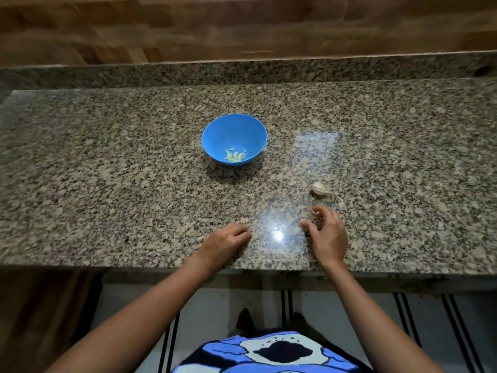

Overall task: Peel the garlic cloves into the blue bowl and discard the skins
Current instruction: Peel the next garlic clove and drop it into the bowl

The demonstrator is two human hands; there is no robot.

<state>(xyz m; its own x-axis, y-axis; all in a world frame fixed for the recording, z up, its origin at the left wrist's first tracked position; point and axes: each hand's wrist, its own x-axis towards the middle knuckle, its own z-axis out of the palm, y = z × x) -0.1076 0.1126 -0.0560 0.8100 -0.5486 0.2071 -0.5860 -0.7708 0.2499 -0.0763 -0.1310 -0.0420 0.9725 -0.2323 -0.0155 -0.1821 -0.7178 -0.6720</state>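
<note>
On counter (107,170), blue bowl (215,135), garlic (320,189) (maybe husk)

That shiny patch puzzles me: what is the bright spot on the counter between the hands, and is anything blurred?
Head view: it is light glare on the polished counter, between the left hand and right hand; the wooden wall behind looks smeared; the blue bowl casts a soft shadow toward the person.

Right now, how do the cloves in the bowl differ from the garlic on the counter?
The cloves are peeled and pale yellow; the garlic chunk wears whitish skin. The cloves are several small pieces; the garlic chunk is one bigger lump. The cloves lie in the blue bowl; the garlic chunk lies on the counter, right of the bowl. Both are garlic, neither held.
</note>
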